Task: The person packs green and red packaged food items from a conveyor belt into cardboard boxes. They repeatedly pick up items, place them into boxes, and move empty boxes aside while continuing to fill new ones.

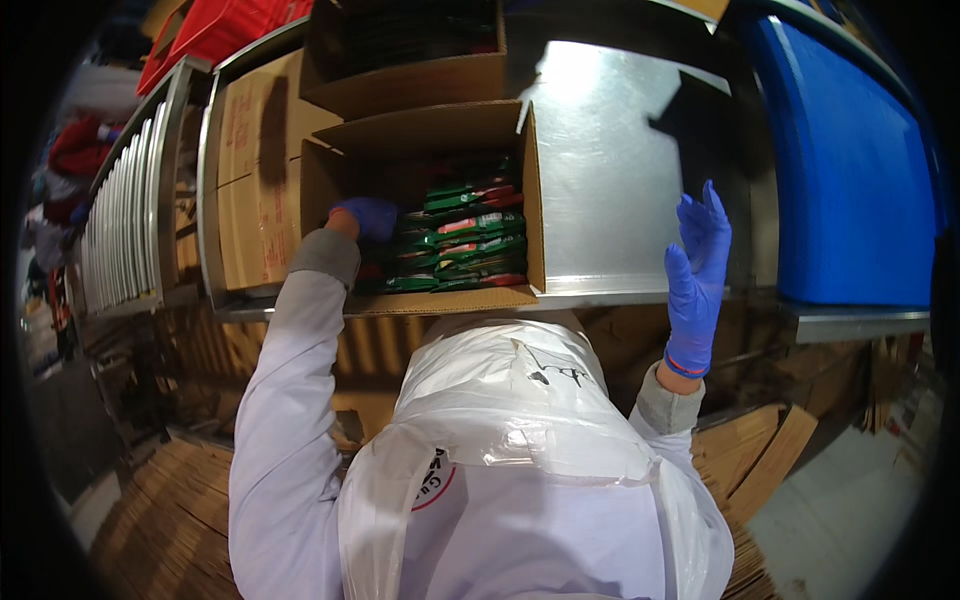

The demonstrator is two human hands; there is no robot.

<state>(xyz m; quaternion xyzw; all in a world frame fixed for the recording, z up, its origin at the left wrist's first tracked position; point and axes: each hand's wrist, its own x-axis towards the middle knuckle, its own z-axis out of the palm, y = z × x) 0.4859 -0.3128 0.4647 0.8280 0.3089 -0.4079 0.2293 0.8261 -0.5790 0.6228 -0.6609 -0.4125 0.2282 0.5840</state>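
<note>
In front of me an open cardboard box (442, 301) holds rows of green and red plastic packets (480, 244). My left hand (373, 218), in a blue-violet glove, reaches over the box's left wall. Its fingers are down at the left side of the packets, in shadow, so I cannot tell whether they grip one. My right hand (699, 262), gloved the same way, is raised at the front right of the stainless steel table (607, 187). Its thumb and fingers are apart, and nothing is in it.
A second open carton (420, 82) stands behind the first, its contents dark. Closed cardboard boxes (259, 180) sit at the left. At the right is a big blue plastic bin (847, 172); red crates (217, 37) are far left. Flattened cardboard (165, 510) lies below.
</note>
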